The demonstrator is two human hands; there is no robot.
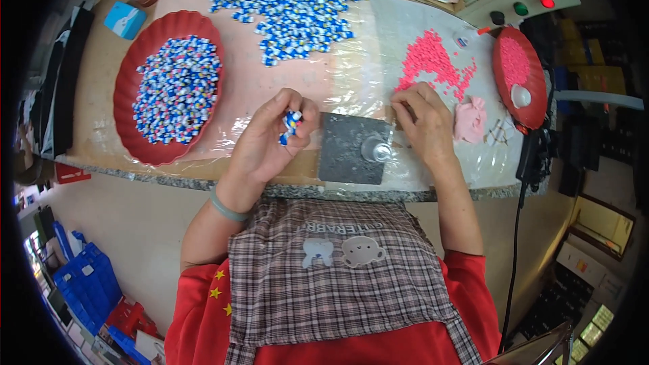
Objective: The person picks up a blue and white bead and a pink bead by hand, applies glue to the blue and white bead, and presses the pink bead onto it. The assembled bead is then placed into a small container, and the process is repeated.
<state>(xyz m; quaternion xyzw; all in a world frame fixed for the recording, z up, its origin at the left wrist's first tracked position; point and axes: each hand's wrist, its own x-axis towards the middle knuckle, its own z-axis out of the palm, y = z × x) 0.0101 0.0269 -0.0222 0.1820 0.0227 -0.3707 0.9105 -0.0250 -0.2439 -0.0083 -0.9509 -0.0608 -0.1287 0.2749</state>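
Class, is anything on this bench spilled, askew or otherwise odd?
Nothing clearly stands out. Many pink pieces lie loose outside the right bowl, but near the right hand, so they seem laid out, not spilled.

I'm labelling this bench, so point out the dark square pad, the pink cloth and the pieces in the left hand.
Dark square pad (343, 149): head view, its bare left part.
Pink cloth (470, 122): head view, its crumpled middle.
Pieces (292, 120): head view, upper part, in the left hand (268, 132).

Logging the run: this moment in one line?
left hand: holding blue-white pieces | right hand: near pink pieces | dark pad: between
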